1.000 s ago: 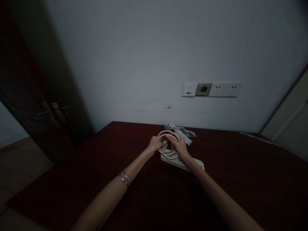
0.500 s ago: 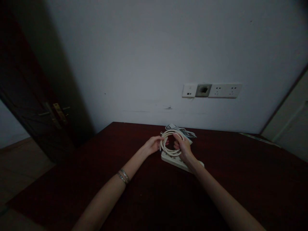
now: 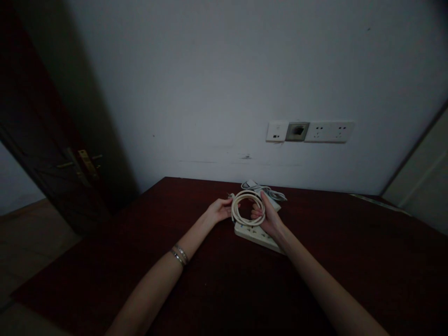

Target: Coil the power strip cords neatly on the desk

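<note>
Nearest us, our two bare forearms reach in over the dark red tabletop (image 3: 196, 298), with a pair of bracelets (image 3: 180, 255) round the left wrist. Between our hands is the pale cable (image 3: 248, 223), wound into a ring of several loops and held up with its round opening facing us. Our left hand (image 3: 219, 211) has its fingers closed on the left side of the ring, right by the plug (image 3: 231, 196), which pokes out at the upper left. Our right hand (image 3: 269, 218) grips the right side, thumb up along the loops and fingers curled in through the opening. Just below the ring, a white power strip (image 3: 258, 235) lies at a slant on the tabletop, its right end hidden by our right forearm; we cannot tell whether the loops touch it. Behind the ring we see a second white strip (image 3: 276, 205), partly covered, with a thin cord (image 3: 278, 194) looped over it. Farther back stands the pale wall (image 3: 210, 84), where a row of wall sockets (image 3: 328, 132) sits to the right. Off to the left is a dark door (image 3: 45, 144).
</note>
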Motion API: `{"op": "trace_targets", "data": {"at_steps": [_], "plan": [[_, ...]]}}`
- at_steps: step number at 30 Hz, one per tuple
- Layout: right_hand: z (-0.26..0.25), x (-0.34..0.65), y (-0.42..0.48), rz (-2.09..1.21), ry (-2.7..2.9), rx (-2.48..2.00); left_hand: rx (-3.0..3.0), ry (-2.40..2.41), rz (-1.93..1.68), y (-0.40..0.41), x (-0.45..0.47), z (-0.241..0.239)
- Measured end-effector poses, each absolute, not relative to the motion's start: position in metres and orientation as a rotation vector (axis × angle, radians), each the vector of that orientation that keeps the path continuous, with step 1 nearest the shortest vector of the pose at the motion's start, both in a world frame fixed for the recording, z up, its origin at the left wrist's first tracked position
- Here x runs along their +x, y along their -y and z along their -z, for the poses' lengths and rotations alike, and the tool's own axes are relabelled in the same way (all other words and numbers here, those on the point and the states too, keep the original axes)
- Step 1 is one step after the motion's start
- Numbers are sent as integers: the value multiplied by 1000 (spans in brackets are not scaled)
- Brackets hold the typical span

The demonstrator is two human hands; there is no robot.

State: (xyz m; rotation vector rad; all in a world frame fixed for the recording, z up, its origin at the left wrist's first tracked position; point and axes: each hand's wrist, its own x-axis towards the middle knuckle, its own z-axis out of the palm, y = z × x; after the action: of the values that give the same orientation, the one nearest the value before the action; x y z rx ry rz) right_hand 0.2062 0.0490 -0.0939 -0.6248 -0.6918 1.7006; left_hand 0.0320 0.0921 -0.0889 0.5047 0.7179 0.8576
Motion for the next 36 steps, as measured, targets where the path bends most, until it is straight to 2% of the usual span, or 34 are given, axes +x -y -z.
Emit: {"op": "trace_targets", "data": {"at_steps": [10,15,25,31,36], "plan": [[101,208,-50,-1721,690,-621,395,-737,-1323,-101,49,96],[99,206,-50,-1650,767,-602,368,-763,-1424,-100,46,100],[92,196,-52,-1506,719,-645,558,-697,-1057,-91,50,98],[98,187,-52,-1324,612,-735,842,-852,-1042,-82,58,91],[102,186,-53,-1167,568,-800,1078,-680,-1071,-77,55,90]]}}
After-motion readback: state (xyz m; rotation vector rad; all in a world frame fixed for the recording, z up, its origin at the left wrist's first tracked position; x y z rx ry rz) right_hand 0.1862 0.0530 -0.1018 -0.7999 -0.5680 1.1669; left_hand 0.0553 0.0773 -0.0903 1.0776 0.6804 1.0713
